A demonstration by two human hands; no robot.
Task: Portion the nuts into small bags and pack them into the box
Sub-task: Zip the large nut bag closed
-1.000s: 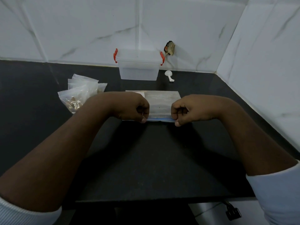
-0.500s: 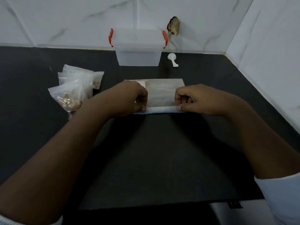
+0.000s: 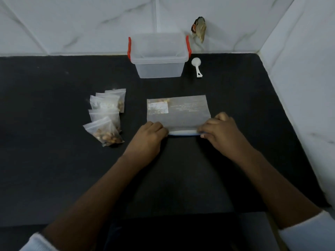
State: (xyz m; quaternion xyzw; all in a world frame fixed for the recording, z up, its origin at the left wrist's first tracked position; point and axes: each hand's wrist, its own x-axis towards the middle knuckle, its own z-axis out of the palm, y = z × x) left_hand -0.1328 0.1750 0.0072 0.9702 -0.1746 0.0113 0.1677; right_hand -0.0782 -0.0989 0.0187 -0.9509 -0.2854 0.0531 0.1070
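Note:
A large flat zip bag [image 3: 183, 113] with a white label lies in the middle of the black counter [image 3: 54, 160]. My left hand [image 3: 150, 136] pinches the left end of its near zip edge. My right hand [image 3: 219, 132] pinches the right end of the same edge. Several small clear bags of nuts [image 3: 107, 118] lie in a pile to the left of the large bag. A clear plastic box [image 3: 158, 57] with red clips stands open at the back by the wall.
A white scoop [image 3: 197, 67] lies right of the box. A small brown object [image 3: 199, 29] hangs on the marble wall behind it. White walls close off the counter at the back and on the right.
The view has tilted down and back, so the whole scene sits lower. Both hands stay on the near edge of the large bag, which now lies flat on the counter.

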